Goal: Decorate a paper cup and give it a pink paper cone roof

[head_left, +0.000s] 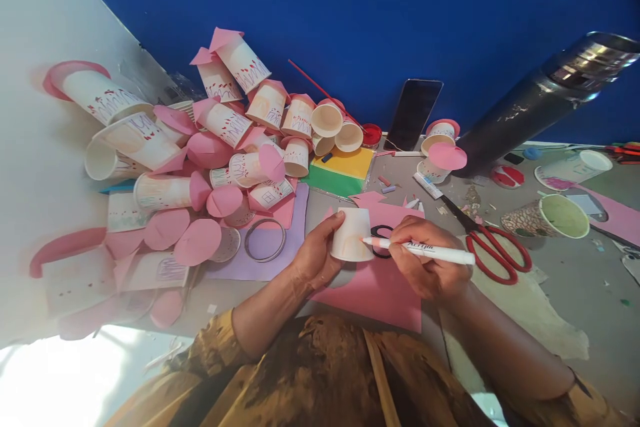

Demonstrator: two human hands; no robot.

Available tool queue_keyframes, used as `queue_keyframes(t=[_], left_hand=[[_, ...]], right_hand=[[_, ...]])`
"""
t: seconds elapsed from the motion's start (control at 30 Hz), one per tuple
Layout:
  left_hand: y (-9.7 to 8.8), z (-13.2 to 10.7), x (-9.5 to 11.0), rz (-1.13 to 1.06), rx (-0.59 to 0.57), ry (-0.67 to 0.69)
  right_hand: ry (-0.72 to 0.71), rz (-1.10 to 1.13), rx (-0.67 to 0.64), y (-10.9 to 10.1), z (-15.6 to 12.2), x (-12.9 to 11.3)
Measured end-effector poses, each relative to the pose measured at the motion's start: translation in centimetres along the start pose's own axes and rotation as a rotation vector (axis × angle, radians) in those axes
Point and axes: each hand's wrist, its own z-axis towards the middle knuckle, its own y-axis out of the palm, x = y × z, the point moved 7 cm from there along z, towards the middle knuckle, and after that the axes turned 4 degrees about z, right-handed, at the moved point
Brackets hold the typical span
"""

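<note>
My left hand (317, 250) is wrapped round a white paper cup (351, 230), which stands bottom-up with its wider rim below. Faint orange marks show on the cup's side. In my right hand (433, 260) is a white acrylic paint marker (435, 251), its orange tip touching the right part of the cup's wall. Under both hands lies a sheet of pink paper (385, 300). Behind the marker, partly hidden, is a dark ring-shaped handle (382, 233).
Decorated paper cups with pink paper tops (225, 120) are heaped at the left. A metal ring (265, 240) rests on purple paper (295, 227). Red-handled scissors (500, 253), a patterned cup (545, 217) and a tall black flask (520, 110) are at the right. A phone (414, 113) leans against the blue wall.
</note>
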Motion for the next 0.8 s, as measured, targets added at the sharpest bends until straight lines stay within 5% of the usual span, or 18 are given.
queue_keyframes(t=[0.1, 0.2, 0.33, 0.47, 0.8], left_hand=[[0.0, -0.1, 0.4, 0.025, 0.028, 0.064], [0.2, -0.2, 0.5, 0.044, 0.022, 0.099], [0.4, -0.3, 0.5, 0.051, 0.012, 0.103], [0.3, -0.3, 0.4, 0.054, 0.004, 0.076], [0.8, -0.6, 1.1, 0.134, -0.011, 0.163]], right_hand=[[-0.033, 0.037, -0.08, 0.7, 0.3, -0.5], [-0.069, 0.003, -0.009, 0.3, 0.5, -0.9], [-0.057, 0.025, -0.09, 0.9, 0.4, -0.8], [-0.068, -0.013, 0.009, 0.1, 0.3, -0.7], [-0.096, 0.022, -0.06, 0.9, 0.3, -0.8]])
